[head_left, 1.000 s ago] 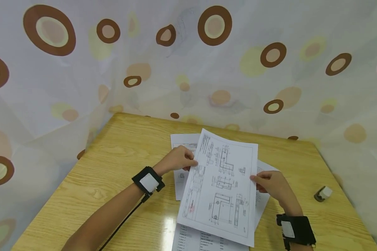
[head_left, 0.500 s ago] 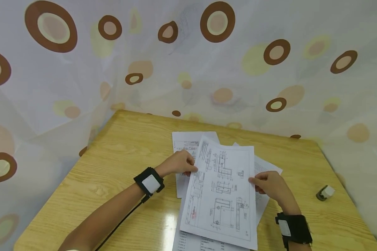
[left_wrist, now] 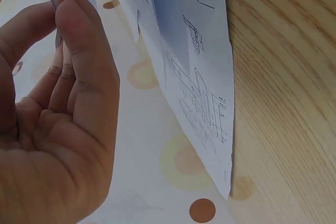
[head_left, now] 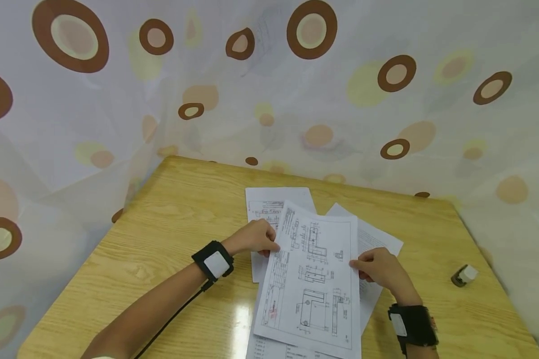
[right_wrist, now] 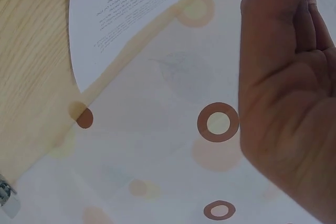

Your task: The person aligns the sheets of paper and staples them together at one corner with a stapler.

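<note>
A sheet of paper with technical drawings (head_left: 312, 284) and a small red mark is held by both hands above other papers. My left hand (head_left: 253, 236) pinches its left edge between thumb and fingers; the left wrist view shows the thumb and fingertips of that hand (left_wrist: 68, 77) on a paper edge. My right hand (head_left: 382, 269) pinches the opposite edge. Under the held sheet lie a drawing sheet (head_left: 278, 194) at the back left, a sheet of printed text (head_left: 379, 239) at the right, and a printed list (head_left: 269, 347) at the front, each partly covered.
On the wooden table (head_left: 175, 209), a small dark bottle with a white cap (head_left: 464, 275) stands to the right of the right hand. A patterned curtain (head_left: 269, 89) rises behind the table and along its sides. A black cable (head_left: 175, 316) runs from the left wrist strap.
Both hands have brought the held sheet lower and slightly left, toward the front. More of the back left sheet and the right text sheet now shows behind it.
</note>
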`<state>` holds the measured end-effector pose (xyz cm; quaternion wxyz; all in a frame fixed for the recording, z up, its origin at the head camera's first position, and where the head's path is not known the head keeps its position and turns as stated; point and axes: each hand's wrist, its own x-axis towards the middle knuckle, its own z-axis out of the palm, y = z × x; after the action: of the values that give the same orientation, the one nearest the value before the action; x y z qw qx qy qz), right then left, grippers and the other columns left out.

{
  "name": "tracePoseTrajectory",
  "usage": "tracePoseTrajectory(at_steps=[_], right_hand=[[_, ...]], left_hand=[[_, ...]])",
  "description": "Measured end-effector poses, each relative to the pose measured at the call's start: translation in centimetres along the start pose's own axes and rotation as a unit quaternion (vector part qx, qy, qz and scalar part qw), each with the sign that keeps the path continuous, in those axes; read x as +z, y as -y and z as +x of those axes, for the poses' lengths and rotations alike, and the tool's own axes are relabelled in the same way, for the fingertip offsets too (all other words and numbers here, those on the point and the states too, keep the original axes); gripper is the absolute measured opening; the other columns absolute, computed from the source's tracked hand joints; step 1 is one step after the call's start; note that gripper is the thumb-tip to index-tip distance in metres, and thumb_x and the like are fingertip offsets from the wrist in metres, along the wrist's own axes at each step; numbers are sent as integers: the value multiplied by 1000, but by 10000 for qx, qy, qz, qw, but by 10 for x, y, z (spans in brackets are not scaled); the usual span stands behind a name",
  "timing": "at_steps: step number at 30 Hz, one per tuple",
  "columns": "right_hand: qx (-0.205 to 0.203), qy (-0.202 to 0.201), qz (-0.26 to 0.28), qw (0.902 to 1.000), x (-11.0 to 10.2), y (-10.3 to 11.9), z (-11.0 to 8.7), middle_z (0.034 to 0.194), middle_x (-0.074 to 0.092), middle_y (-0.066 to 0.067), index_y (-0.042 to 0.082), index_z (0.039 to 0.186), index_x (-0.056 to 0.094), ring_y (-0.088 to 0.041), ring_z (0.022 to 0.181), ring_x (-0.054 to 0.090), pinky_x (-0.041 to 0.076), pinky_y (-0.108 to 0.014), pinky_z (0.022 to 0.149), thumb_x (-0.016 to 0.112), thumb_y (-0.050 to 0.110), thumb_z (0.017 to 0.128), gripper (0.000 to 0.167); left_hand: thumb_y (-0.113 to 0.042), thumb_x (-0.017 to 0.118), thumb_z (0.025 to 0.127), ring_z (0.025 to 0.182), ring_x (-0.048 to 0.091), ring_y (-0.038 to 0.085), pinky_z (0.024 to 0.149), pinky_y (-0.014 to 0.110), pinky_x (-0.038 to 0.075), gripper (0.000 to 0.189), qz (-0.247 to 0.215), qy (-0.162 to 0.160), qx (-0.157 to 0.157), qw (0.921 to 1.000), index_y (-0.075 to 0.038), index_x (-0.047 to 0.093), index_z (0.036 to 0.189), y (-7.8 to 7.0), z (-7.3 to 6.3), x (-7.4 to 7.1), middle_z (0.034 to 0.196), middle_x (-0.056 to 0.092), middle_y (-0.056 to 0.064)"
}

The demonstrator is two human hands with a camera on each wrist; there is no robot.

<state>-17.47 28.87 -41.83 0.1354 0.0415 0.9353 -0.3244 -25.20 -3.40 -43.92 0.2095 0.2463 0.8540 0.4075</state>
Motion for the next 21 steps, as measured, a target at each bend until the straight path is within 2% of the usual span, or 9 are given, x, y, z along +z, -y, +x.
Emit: tracePoseTrajectory(at_steps=[7,21], right_hand=[[-78,65,-119,9999,3,-2,1,72,62,-5,-4,92,71,-19,66,57,48,-33,61,69,15,93,19],[-95,94,-88,9999,13,-10,7,71,61,-5,-4,92,72,-19,65,57,49,-33,61,69,14,93,19]], left_hand=[[-8,76,88,54,63,15,55,29,53,27,74,118,-62,9999,-4,66,63,-2,0,0,58,65,2],[-9,76,87,53,63,13,53,26,50,25,209,293,-155,9992,-5,68,64,4,2,7,58,64,1]])
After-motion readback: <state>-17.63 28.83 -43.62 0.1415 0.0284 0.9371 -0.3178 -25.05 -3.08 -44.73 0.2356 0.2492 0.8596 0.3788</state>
